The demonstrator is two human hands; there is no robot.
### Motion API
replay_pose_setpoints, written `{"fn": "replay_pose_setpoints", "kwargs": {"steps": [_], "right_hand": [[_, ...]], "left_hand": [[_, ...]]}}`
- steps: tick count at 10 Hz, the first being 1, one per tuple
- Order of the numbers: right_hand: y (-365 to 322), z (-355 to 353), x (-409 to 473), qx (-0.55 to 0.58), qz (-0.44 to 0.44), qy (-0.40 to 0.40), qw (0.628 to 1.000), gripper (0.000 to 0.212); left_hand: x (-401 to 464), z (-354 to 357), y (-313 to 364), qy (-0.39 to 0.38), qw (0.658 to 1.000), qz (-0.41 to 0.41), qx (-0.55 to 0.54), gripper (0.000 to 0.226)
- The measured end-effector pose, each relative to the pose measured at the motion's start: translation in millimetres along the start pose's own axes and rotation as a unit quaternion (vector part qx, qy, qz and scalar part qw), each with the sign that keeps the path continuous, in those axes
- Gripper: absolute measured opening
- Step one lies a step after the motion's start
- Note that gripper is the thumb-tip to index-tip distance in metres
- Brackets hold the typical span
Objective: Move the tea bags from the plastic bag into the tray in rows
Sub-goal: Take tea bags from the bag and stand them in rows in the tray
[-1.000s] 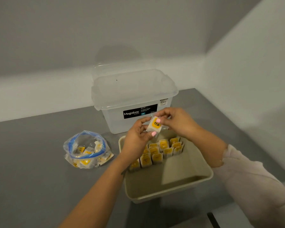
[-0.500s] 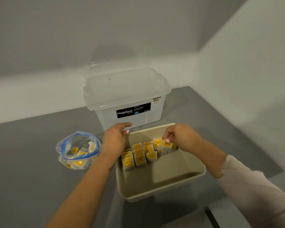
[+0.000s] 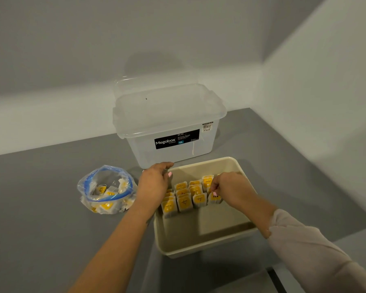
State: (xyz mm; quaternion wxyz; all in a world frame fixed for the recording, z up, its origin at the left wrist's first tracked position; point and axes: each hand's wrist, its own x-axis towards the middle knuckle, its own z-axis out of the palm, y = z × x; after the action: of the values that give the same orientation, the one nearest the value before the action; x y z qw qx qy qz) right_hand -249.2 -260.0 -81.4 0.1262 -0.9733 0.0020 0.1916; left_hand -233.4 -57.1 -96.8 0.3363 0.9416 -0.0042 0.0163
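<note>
Now the right hand (image 3: 230,190) pinches a tea bag (image 3: 215,198) into the tray (image 3: 199,247)'s front row while the left hand (image 3: 154,183), fingers relaxed, rests on the rim; next, likely the bag (image 3: 106,189).

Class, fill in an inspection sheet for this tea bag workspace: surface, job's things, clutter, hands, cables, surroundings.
Surface: grey table, matte.
Job's things: beige tray holding tea bags standing in rows at its far end; plastic bag to its left, open, more tea bags inside.
Clutter: clear lidded storage box behind the tray.
Hands: left hand rests on the tray's far left rim; right hand pinches a tea bag marked TEA at the row's right end.
Cables: nothing seen.
Surroundings: plain pale walls meeting at a corner.
</note>
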Motion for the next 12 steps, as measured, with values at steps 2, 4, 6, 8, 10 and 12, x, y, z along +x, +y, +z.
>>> {"fn": "replay_pose_setpoints", "kwargs": {"steps": [2, 4, 6, 8, 10, 12], "right_hand": [[-2.1, 1.3, -2.8, -0.006, -0.014, 0.008, 1.000, 0.023], [-2.9, 0.2, -1.1, 0.018, -0.014, 0.035, 0.999, 0.016], [-6.7, -12.9, 18.1, -0.028, 0.038, -0.015, 0.999, 0.029], [-12.6, -10.5, 34.0, -0.116, 0.054, -0.070, 0.989, 0.035], [-6.7, -2.7, 35.1, -0.167, 0.011, -0.027, 0.985, 0.030], [-5.3, -5.5, 34.9, -0.129, 0.005, -0.043, 0.991, 0.034]], "left_hand": [[0.4, 0.1, -1.5, 0.004, 1.000, 0.005, 0.007, 0.034], [0.8, 0.1, -1.8, 0.003, 1.000, 0.005, 0.006, 0.036], [1.7, 0.2, -2.4, 0.000, 1.000, 0.011, 0.016, 0.036], [1.8, 0.6, -3.2, -0.006, 1.000, 0.010, 0.023, 0.036], [2.3, 1.2, -3.4, -0.006, 1.000, 0.010, 0.021, 0.036], [1.9, 2.1, -4.6, -0.003, 1.000, 0.016, 0.018, 0.036]]}}
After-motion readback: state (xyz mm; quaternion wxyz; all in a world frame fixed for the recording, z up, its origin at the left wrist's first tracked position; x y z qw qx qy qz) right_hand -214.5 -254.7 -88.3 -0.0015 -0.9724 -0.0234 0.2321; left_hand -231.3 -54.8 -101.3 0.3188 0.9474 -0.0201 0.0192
